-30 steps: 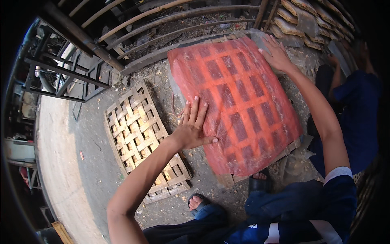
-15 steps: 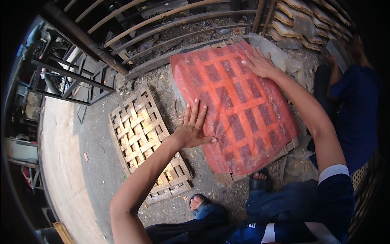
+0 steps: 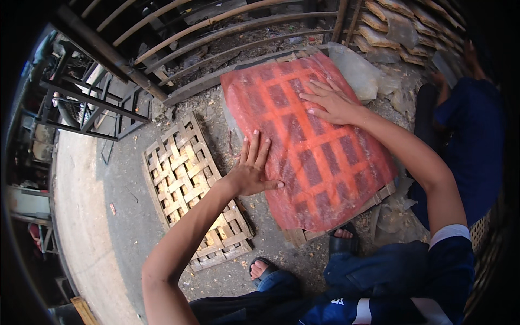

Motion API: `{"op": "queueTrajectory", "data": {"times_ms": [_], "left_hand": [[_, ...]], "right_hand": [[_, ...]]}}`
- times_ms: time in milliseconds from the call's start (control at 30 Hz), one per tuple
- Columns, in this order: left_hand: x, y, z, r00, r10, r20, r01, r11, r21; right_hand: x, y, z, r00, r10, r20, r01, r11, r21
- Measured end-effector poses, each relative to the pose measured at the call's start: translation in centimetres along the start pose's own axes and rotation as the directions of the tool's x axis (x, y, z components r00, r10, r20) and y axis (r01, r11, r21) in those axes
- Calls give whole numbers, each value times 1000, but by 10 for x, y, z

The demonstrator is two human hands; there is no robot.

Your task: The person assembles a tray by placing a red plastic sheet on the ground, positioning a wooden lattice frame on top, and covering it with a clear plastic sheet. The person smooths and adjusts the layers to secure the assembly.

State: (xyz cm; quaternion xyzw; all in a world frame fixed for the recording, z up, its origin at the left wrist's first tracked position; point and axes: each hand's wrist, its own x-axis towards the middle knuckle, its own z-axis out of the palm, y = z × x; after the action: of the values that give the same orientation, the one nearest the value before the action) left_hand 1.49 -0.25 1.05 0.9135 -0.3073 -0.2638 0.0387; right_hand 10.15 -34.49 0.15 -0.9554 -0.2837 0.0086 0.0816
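Pressing flat: left hand (image 3: pixel 253 172) on the near-left edge of the red sheet (image 3: pixel 309 141), right hand (image 3: pixel 331 102) mid-sheet, fingers of both spread wide, gripping nothing, seemingly to keep it smooth over the woven bamboo tray (image 3: pixel 303 236) beneath. Bare bamboo tray (image 3: pixel 187 189) lies just left on the ground.

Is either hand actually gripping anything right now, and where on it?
Nothing is gripped. Both hands lie flat, fingers spread, on the red sheet over a woven tray: left hand at its left edge, right hand on its upper part.

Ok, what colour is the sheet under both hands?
Orange-red sheet, with a darker lattice grid showing through it; the head view shows it best.
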Motion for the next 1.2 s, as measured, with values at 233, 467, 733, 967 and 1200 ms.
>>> {"op": "queueTrajectory", "data": {"times_ms": [233, 467, 733, 967, 1200], "left_hand": [[0, 1, 1, 1000, -8, 4, 8, 1000, -11], [0, 0, 1, 1000, -4, 8, 4, 1000, -14], [0, -3, 3, 1000, 14, -14, -14, 1000, -20], [0, -1, 0, 1000, -3, 11, 3, 1000, -1], [1, 3, -5, 998, -19, 58, 17, 1000, 25]], "right_hand": [[29, -4, 14, 995, 81, 51, -76, 992, -105], [28, -4, 11, 988, 133, 76, -125, 987, -101], [21, 1, 11, 993, 112, 23, -106, 980, -166], [4, 30, 6, 977, 211, 10, -205, 956, -210], [-18, 43, -2, 950, 311, -24, -310, 937, -159]]}}
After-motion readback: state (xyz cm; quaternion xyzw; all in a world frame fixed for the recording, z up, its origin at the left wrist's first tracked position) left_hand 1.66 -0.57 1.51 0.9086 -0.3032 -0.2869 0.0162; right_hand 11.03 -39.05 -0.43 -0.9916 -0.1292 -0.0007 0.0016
